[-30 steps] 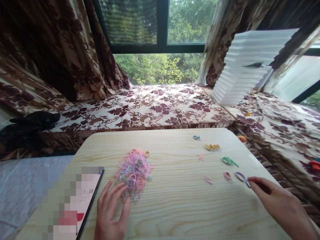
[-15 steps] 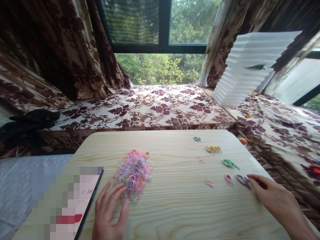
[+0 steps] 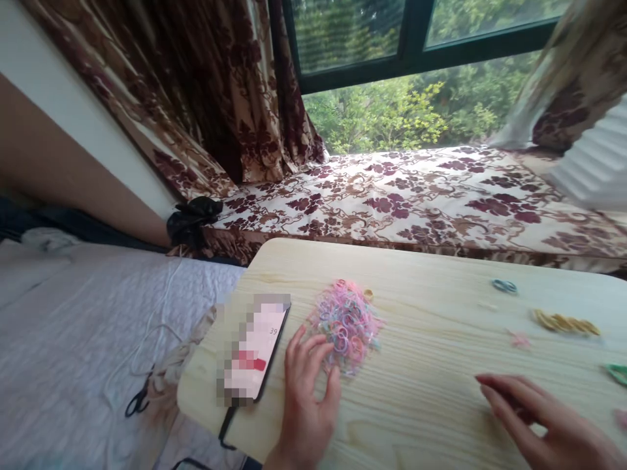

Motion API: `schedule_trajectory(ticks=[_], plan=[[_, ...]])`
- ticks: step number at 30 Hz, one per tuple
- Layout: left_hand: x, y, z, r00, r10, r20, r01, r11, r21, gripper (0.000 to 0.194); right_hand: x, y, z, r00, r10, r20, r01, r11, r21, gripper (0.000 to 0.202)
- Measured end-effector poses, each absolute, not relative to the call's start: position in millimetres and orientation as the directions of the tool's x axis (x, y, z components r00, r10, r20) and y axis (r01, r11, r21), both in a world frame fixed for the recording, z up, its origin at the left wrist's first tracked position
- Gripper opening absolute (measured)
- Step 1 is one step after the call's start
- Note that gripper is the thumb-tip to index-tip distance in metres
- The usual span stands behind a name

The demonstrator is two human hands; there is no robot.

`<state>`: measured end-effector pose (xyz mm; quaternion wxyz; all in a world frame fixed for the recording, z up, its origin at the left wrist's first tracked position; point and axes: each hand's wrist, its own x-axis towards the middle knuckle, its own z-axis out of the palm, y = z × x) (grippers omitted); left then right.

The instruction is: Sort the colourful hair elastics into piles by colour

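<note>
I see the band pile [image 3: 350, 320] at my wide-spread left hand's [image 3: 309, 391] one o'clock, my narrowed right hand's [image 3: 563, 416] ten o'clock.

The pile [image 3: 350, 326] mixes pink, lilac, mint and coral, with a mustard band [image 3: 368, 295] at its one o'clock edge. Clockwise around the pile: cream cloth [image 3: 421, 202] with burgundy and brown flowers at one; a white, ridged stack [image 3: 600, 163] at two; blue-grey bands [image 3: 504, 286] at half past two; golden-yellow bands [image 3: 567, 322] and pale pink bands [image 3: 519, 338] at three; a green band [image 3: 618, 374] just past three; a black-edged phone [image 3: 259, 352], its screen pale pink and red, towards nine; a pale lilac-grey bed [image 3: 132, 281] at nine; a black bag [image 3: 193, 222] at ten; a burgundy-and-beige floral curtain [image 3: 259, 124] at eleven. The table [image 3: 416, 405] is pale yellow with tan wavy grain.
</note>
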<state>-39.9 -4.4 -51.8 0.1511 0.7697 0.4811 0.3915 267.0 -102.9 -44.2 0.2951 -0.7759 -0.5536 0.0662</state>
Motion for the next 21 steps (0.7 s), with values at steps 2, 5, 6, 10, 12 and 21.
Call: schedule_trajectory(ticks=[2,5,6,10,12,21], plan=[[-40.2,-4.8,-50.9,0.223,0.862,0.456,0.618,-0.487,0.617,0.029,233.3,-84.9,-34.5,0.187,0.972,0.142,0.812,-0.072,-0.580,0.026],[-40.2,-5.6,-50.1,0.224,0.869,0.442,0.610,-0.479,0.631,0.030,195.4,-62.1,-24.0,0.051,0.990,0.130,0.795,0.038,-0.606,0.023],[-40.1,-5.9,-49.7,0.226,0.872,0.434,0.609,-0.475,0.636,0.031,185.7,-55.4,-21.9,0.018,0.989,0.144,0.792,0.074,-0.607,0.023],[-39.0,-6.7,-47.8,0.220,0.881,0.420,0.609,-0.460,0.646,0.032,157.9,-33.5,-16.4,-0.072,0.977,0.200,0.785,0.179,-0.594,0.026],[-38.5,-6.4,-47.6,0.210,0.881,0.425,0.610,-0.458,0.647,0.031,148.9,-25.4,-15.0,-0.103,0.967,0.232,0.787,0.222,-0.576,0.027],[-37.6,-5.5,-49.1,0.189,0.882,0.431,0.608,-0.450,0.654,0.031,123.8,-5.1,-16.8,-0.222,0.933,0.283,0.839,0.331,-0.433,0.019]])
